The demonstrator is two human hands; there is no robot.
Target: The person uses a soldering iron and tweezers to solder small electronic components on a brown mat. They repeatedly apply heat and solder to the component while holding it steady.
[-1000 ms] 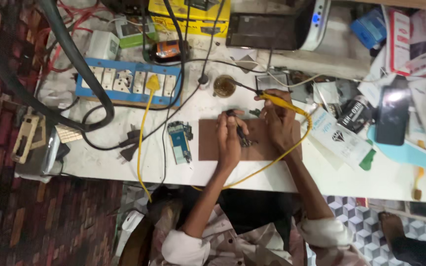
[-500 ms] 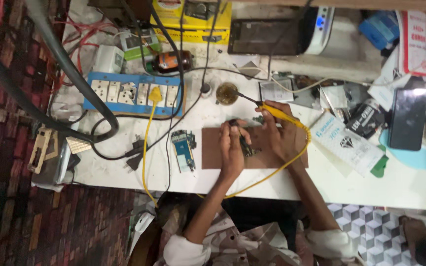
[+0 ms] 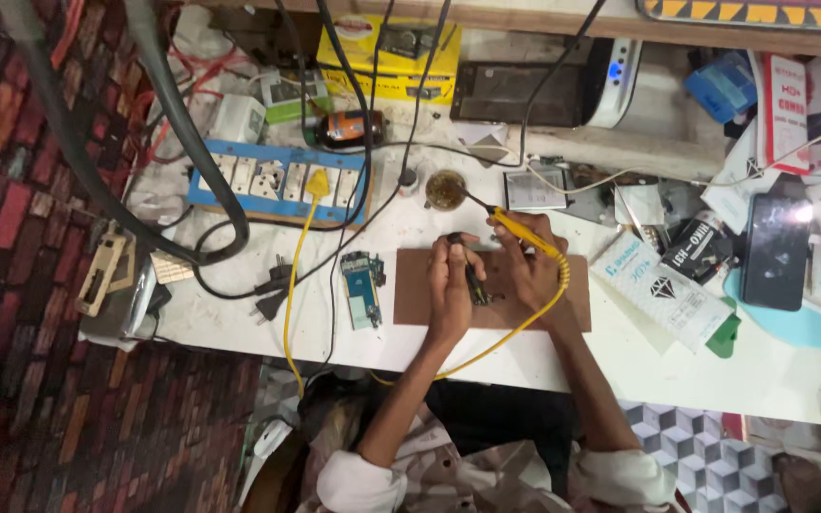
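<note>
right hand (image 3: 525, 258) grips yellow soldering iron (image 3: 523, 233), tip dipped in the small round tin (image 3: 446, 189). left hand (image 3: 450, 280) pinches a small dark part (image 3: 478, 285) on the brown mat (image 3: 415, 294). judgement: keep part pressed flat, carry tip back slowly, cable clear.

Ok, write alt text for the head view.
Seen from above, a person's right hand holds a yellow soldering iron, its tip at a small round tin, while the left hand grips a small dark part over a brown mat. A blue circuit board lies beside it.
</note>
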